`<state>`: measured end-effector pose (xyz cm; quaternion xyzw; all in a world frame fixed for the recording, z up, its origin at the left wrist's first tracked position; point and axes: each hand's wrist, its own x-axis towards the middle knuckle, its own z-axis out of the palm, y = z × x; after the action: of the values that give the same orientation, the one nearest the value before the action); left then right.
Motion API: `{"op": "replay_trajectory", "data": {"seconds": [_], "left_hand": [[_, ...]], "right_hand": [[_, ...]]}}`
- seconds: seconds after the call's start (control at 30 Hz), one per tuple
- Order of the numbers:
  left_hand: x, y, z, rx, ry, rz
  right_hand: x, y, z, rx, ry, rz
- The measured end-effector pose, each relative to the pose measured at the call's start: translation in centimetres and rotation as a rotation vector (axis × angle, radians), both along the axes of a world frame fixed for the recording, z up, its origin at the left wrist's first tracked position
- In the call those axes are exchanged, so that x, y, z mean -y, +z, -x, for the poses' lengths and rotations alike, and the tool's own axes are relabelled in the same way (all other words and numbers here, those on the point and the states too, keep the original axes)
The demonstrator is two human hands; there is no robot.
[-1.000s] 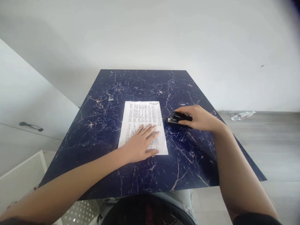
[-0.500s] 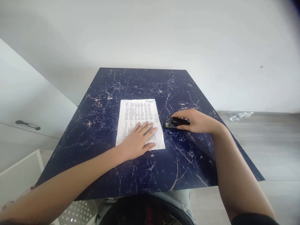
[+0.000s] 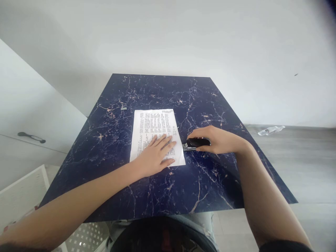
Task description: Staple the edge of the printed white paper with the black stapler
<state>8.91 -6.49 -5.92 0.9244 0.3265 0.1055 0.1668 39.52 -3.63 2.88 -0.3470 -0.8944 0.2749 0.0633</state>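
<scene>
A printed sheet of paper (image 3: 149,126) lies on the dark blue marbled table (image 3: 162,196); whether more sheets lie beneath it I cannot tell. My left hand (image 3: 154,155) rests flat on the paper's lower half with its fingers spread, covering some of the text. To the right, my right hand (image 3: 216,138) is wrapped around a black stapler (image 3: 198,142). The stapler's metal nose points left and meets the right edge of the paper. The far side of the stapler is partly hidden by my fingers.
A small pale strip (image 3: 123,108) lies on the table left of the paper's top. White perforated baskets (image 3: 86,236) stand at the lower left, near a white cabinet with a dark handle (image 3: 31,137). Clear plastic packaging (image 3: 271,130) lies on the floor at right.
My right hand has brought the stapler slightly down and left, so its nose now reaches the paper's right edge. My left hand stays flat on the sheet.
</scene>
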Motion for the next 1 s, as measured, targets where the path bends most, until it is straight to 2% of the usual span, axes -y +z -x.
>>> {"op": "replay_trajectory", "data": {"seconds": [0.33,0.5,0.57,0.63,0.8,0.87,1.0], "left_hand": [[0.0,-0.4,0.1,0.020,0.000,-0.029],[0.3,0.0,-0.1,-0.006,0.001,-0.038],[0.5,0.2,-0.2,0.000,-0.011,-0.068],[0.7,0.5,-0.3,0.023,-0.037,-0.104],[0.8,0.5,-0.4,0.088,-0.129,-0.121],[0.8,0.4,-0.3,0.090,-0.124,-0.116],[0.8,0.3,-0.2,0.053,-0.115,-0.124]], "right_hand": [[0.2,0.0,0.5,-0.048,-0.001,0.043],[0.0,0.1,0.5,-0.060,-0.003,0.067],[0.0,0.1,0.7,-0.104,-0.043,0.089],[-0.1,-0.2,0.9,-0.163,-0.142,0.095],[-1.1,-2.3,1.6,-0.308,-0.475,0.015],[-1.8,-3.4,1.7,-0.332,-0.488,0.025],[-3.1,-4.9,1.5,-0.383,-0.425,0.139]]}}
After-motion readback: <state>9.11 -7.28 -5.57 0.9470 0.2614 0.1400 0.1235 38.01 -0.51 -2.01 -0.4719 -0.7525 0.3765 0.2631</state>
